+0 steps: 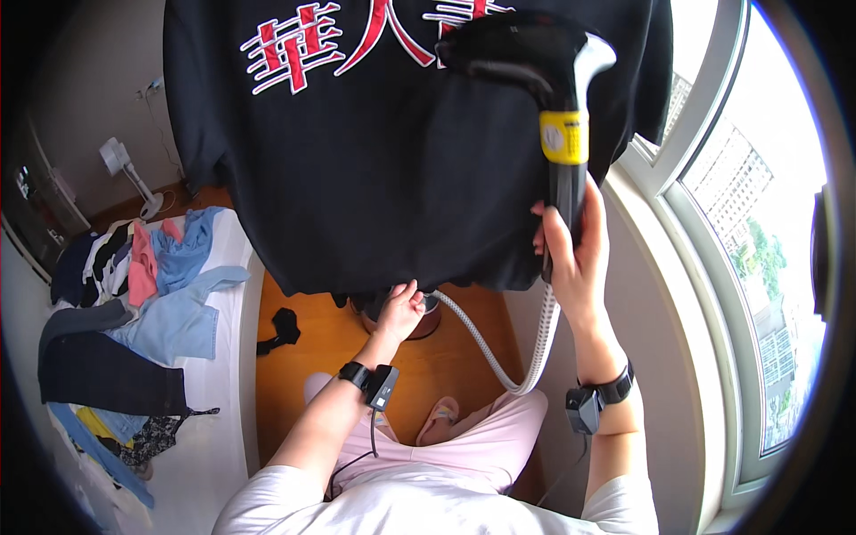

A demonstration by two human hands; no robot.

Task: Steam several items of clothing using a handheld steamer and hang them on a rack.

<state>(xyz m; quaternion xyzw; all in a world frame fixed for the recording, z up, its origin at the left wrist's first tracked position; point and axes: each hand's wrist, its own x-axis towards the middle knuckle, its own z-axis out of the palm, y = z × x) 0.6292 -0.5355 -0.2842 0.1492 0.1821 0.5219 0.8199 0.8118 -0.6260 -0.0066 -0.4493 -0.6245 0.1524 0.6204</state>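
Note:
A black short-sleeved shirt with large red-and-white lettering hangs in front of me. My right hand grips the handle of a black garment steamer head, which bears a yellow label. The steamer head overlaps the shirt's upper right, covering part of the lettering; whether it touches the cloth I cannot tell. From the handle a grey-white ribbed hose loops down and back up to the steamer base, partly hidden behind the shirt. My left hand pinches the shirt's bottom hem near its middle.
At left, a bed with a white sheet bears heaped clothes. A white fan stands beyond it. A black cloth item lies on the wooden floor. Along the right runs a window with a sill.

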